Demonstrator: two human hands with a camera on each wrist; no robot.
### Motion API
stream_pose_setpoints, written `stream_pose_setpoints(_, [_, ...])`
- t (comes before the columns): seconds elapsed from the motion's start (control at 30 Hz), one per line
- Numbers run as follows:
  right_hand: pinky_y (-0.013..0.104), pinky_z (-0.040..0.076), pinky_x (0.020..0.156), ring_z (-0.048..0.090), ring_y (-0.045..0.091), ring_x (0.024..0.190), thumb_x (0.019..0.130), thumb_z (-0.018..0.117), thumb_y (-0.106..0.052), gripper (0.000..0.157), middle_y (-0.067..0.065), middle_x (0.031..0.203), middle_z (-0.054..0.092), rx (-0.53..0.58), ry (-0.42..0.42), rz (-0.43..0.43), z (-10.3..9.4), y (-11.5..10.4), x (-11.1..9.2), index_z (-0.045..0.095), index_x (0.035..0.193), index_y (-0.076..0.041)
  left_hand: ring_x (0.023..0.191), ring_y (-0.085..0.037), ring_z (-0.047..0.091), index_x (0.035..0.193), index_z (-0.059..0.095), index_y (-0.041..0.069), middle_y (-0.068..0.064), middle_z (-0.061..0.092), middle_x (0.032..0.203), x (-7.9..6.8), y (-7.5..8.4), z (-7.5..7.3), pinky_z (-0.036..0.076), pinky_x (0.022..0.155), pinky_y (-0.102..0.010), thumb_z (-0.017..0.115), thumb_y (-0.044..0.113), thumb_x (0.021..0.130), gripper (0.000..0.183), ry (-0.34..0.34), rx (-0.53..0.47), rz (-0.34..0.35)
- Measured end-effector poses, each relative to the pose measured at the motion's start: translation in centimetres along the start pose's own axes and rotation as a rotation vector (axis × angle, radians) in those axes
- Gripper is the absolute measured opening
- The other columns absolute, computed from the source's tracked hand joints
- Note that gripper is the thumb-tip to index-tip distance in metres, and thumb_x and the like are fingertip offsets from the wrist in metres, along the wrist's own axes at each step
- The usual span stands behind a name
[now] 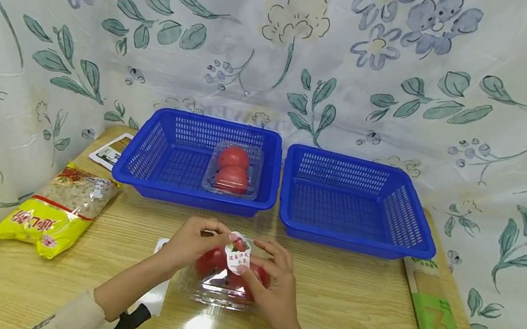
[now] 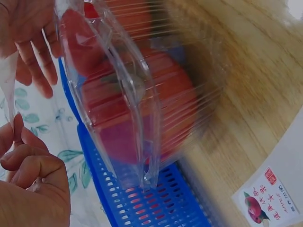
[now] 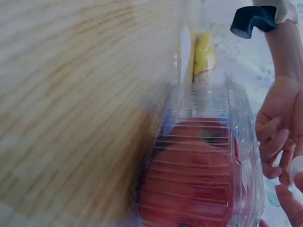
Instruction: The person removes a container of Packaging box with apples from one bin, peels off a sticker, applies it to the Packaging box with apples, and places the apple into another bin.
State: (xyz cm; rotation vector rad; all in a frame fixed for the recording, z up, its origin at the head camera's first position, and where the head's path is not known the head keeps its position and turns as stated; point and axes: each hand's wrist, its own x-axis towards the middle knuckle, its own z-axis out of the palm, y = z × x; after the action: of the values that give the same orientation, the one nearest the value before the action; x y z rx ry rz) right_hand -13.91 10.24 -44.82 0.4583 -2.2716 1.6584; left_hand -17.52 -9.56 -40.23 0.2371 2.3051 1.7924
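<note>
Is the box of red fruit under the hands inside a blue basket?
No, that clear box sits on the wooden table, in front of the blue baskets.

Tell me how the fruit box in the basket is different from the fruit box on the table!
The basket box sits inside the left blue basket, while the table box sits on the wooden table. The left hand pinches a sticker above the table box; no hand touches the basket box. Both are clear plastic with round red fruit inside.
</note>
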Motion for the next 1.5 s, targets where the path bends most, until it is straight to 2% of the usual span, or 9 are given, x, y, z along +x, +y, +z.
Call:
stream_pose_setpoints(0.13, [0.064,0.029,0.110,0.041,0.030,0.135,0.077,0.084,-0.011,0.012,0.004,0.129,0.064,0.011,-0.015,0.009,0.2,0.2,-0.2,0.079,0.089,-0.012,0.075,-0.018,0.061,0.096,0.075,-0.001,-0.006,0.071,0.094,0.3,-0.4,0.1,0.053,0.072,-0.029,0.069,0.020,0.092,0.022,0.004,0.021,0.012])
stream_pose_setpoints(0.27, [0.065,0.029,0.109,0.038,0.037,0.136,0.076,0.085,-0.011,0.011,0.006,0.130,0.064,-0.033,-0.014,-0.013,0.3,0.4,-0.4,0.079,0.085,-0.013,0.078,-0.017,0.061,0.092,0.076,0.001,-0.007,0.072,0.095,0.7,-1.0,0.3,0.052,0.074,-0.029,0.070,0.019,0.091,0.019,0.022,0.079,0.014])
stream_pose_setpoints(0.43, [0.065,0.028,0.109,0.037,0.035,0.137,0.077,0.083,-0.012,0.006,0.005,0.130,0.063,-0.095,-0.014,-0.060,0.6,0.6,-0.7,0.078,0.080,-0.013,0.074,-0.012,0.054,0.085,0.076,0.003,-0.003,0.069,0.087,0.8,-1.2,0.6,0.046,0.067,-0.024,0.071,0.012,0.087,0.011,0.062,0.183,0.024])
stream_pose_setpoints(0.57, [0.065,0.031,0.107,0.037,0.036,0.136,0.077,0.082,-0.010,0.005,0.006,0.130,0.063,-0.153,-0.007,-0.107,0.9,0.8,-0.7,0.078,0.078,-0.011,0.068,-0.012,0.049,0.082,0.075,0.005,0.001,0.063,0.078,0.8,-1.2,0.7,0.040,0.057,-0.022,0.075,0.016,0.086,0.011,0.055,0.256,0.049])
stream_pose_setpoints(0.83, [0.065,0.033,0.105,0.039,0.040,0.133,0.073,0.086,-0.013,0.012,0.010,0.126,0.063,-0.272,0.030,-0.177,1.3,1.2,-0.9,0.075,0.074,-0.013,0.071,-0.011,0.053,0.077,0.075,0.015,0.006,0.064,0.077,1.1,-1.2,1.0,0.043,0.063,-0.027,0.079,0.028,0.084,0.015,0.078,0.412,0.091])
stream_pose_setpoints(1.03, [0.063,0.031,0.104,0.040,0.042,0.132,0.073,0.086,-0.016,0.017,0.011,0.125,0.061,-0.360,0.066,-0.238,1.7,1.2,-1.2,0.069,0.076,-0.016,0.072,-0.009,0.055,0.077,0.074,0.016,0.007,0.065,0.078,1.2,-1.3,1.1,0.043,0.065,-0.029,0.079,0.028,0.084,0.015,0.088,0.434,0.072])
stream_pose_setpoints(1.2, [0.055,0.031,0.098,0.041,0.039,0.131,0.081,0.077,-0.017,0.009,0.012,0.124,0.061,-0.438,0.112,-0.305,1.9,0.9,-1.3,0.070,0.076,-0.014,0.070,-0.008,0.054,0.076,0.074,0.016,0.007,0.064,0.076,1.3,-1.3,1.3,0.043,0.063,-0.028,0.080,0.028,0.084,0.015,0.085,0.439,0.070])
stream_pose_setpoints(1.33, [0.053,0.032,0.097,0.041,0.037,0.131,0.082,0.073,-0.012,0.008,0.012,0.122,0.061,-0.459,0.121,-0.309,1.7,0.6,-1.2,0.070,0.075,-0.013,0.066,-0.007,0.054,0.077,0.074,0.015,0.007,0.064,0.071,1.3,-1.3,1.3,0.042,0.060,-0.027,0.080,0.028,0.084,0.015,0.080,0.430,0.068])
stream_pose_setpoints(1.5, [0.055,0.029,0.099,0.041,0.040,0.131,0.077,0.078,-0.010,0.016,0.013,0.121,0.061,-0.456,0.108,-0.287,1.6,0.5,-1.2,0.064,0.071,-0.015,0.065,-0.007,0.055,0.078,0.075,0.015,0.007,0.065,0.069,1.3,-1.3,1.3,0.043,0.058,-0.027,0.079,0.028,0.084,0.015,0.063,0.432,0.066])
